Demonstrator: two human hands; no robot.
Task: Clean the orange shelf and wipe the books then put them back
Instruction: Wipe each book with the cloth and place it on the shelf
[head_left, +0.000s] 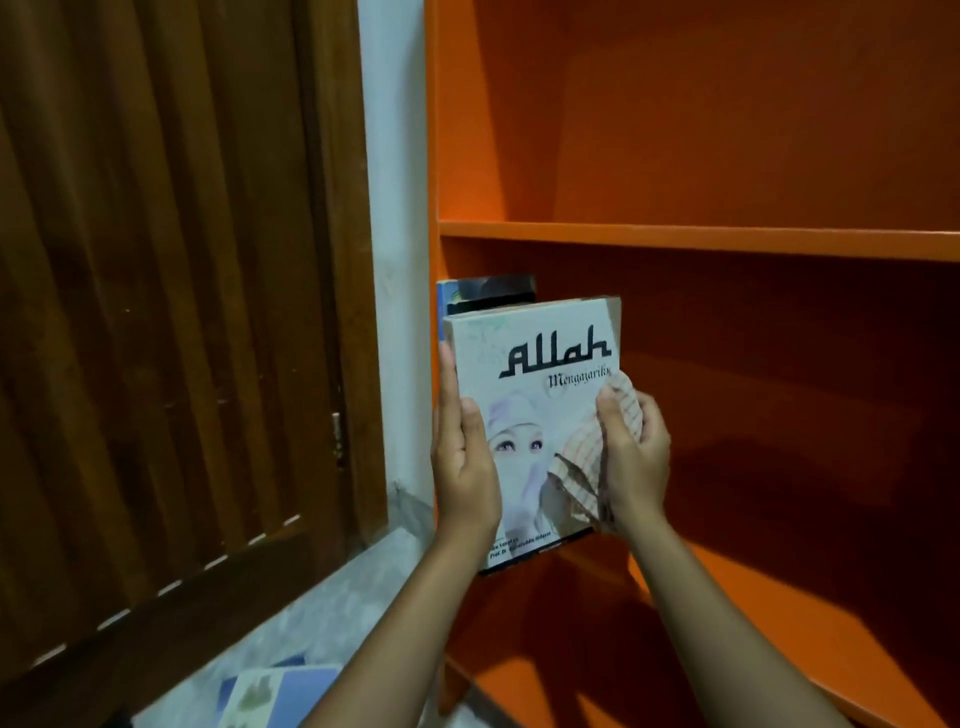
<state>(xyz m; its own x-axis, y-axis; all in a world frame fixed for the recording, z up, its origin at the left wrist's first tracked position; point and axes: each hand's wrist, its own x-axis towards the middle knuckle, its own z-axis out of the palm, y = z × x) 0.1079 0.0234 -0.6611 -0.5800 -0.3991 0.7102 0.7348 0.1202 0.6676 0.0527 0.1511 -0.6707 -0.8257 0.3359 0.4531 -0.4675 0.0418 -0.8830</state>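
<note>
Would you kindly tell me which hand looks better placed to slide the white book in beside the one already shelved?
Probably the left hand: it grips the white book by its left edge, nearest the shelved book. The right hand holds the striped cloth against the cover.

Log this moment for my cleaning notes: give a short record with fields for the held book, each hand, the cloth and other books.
held: white book, cover toward camera, at the orange shelf
left hand: grips book's left edge
right hand: holds striped cloth against cover
shelved: dark book upright behind, by left wall
floor: blue-edged book
</note>
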